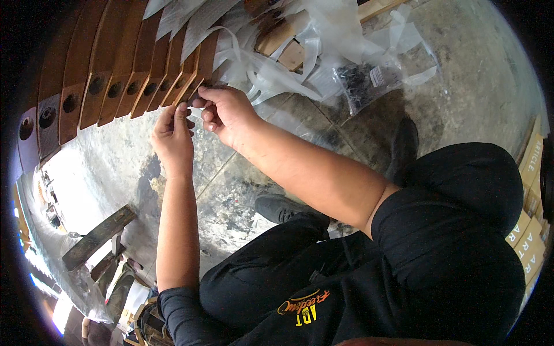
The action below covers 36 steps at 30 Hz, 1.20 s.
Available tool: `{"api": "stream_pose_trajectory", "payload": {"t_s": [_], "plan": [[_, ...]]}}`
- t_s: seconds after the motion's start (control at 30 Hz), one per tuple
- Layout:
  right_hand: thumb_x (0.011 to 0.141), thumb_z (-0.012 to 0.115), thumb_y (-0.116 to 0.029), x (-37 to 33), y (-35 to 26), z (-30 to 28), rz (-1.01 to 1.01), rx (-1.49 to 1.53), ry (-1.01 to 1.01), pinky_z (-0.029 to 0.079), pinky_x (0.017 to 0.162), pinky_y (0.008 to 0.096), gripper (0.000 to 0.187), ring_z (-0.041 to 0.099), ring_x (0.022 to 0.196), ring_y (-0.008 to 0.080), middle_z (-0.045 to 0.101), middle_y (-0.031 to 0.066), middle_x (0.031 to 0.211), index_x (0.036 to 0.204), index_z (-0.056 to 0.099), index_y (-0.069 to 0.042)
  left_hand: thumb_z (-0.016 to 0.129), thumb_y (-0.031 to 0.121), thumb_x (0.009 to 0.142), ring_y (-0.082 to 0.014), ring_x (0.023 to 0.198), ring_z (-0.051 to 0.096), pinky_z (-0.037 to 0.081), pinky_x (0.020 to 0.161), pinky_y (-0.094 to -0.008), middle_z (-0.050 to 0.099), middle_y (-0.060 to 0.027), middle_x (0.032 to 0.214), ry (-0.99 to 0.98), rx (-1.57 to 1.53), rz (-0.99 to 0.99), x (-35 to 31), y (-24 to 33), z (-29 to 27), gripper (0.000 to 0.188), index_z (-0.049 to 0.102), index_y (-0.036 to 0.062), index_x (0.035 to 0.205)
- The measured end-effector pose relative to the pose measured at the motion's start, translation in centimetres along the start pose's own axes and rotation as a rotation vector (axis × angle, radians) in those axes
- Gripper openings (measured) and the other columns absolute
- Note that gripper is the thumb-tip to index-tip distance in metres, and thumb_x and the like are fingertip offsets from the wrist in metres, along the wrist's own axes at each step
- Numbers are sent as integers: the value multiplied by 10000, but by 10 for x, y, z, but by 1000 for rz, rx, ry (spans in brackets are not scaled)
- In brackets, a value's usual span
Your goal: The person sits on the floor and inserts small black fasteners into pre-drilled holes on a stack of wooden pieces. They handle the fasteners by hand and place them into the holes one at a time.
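Note:
A row of brown wooden boards (107, 75) stands side by side at the upper left, several with a round dark hole near the end facing me. My left hand (174, 135) is closed in a pinch beside the end of the rightmost board. Just right of it, my right hand (228, 112) has its thumb and curled fingers pressed together at the same end. The fingertips of both hands nearly meet there. Whatever lies between them is too small and covered to name.
White foam wrapping (340, 34) lies loosely behind the boards. A clear plastic bag (363, 86) of small dark pieces rests on the stained concrete floor (461, 75). A low wooden stand (99, 236) is at left, cardboard cartons (528, 248) at right. My dark shoes are below.

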State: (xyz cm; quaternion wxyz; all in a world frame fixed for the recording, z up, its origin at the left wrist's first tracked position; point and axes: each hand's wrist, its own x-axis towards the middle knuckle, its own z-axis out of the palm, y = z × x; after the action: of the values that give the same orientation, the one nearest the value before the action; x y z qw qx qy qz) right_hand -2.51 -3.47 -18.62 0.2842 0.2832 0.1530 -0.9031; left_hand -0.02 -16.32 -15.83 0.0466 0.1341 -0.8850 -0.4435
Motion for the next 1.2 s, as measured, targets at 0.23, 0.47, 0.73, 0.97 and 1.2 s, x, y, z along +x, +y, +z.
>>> {"api": "stream_pose_trajectory", "payload": {"t_s": [0.23, 0.47, 0.73, 0.97, 1.2], "plan": [[1033, 467, -339, 1, 3, 1, 54, 49, 12, 355, 407, 297, 295, 468, 457, 130, 613, 64, 690, 897, 550, -90, 631, 173, 984, -61, 632, 582, 455, 538, -222, 678, -25, 769, -4, -18, -5, -1, 3, 0, 200, 694, -12, 940], [1039, 462, -360, 3, -28, -15, 110, -4, -5, 342, 395, 294, 347, 480, 486, 141, 609, 82, 700, 877, 577, -76, 623, 252, 995, -62, 571, 542, 420, 507, -235, 610, -6, 676, -79, -16, -123, -1, -8, 7, 278, 683, -2, 899], [815, 529, -33, -3, -276, -169, -1140, -557, 764, 519, 533, 356, 161, 632, 681, 202, 653, 128, 801, 952, 608, -3, 607, 286, 965, -198, 534, 568, 452, 553, -349, 585, -101, 591, -910, 313, -273, -37, -19, 50, 367, 648, -34, 790], [861, 615, -66, -48, -364, -316, -329, -1348, 945, 540, 538, 396, 122, 667, 636, 236, 699, 134, 845, 811, 672, 30, 563, 361, 945, -434, 923, 659, 503, 829, -517, 674, -282, 939, -1330, 503, 410, -36, 65, 188, 410, 686, -29, 922], [902, 612, -296, -35, -324, -282, -140, -1606, 658, 563, 728, 440, 307, 713, 815, 299, 725, 163, 970, 956, 727, -17, 605, 350, 897, -432, 1090, 636, 504, 927, -460, 652, -273, 1185, -680, 355, -234, -43, 59, 333, 475, 589, -45, 1160]]}}
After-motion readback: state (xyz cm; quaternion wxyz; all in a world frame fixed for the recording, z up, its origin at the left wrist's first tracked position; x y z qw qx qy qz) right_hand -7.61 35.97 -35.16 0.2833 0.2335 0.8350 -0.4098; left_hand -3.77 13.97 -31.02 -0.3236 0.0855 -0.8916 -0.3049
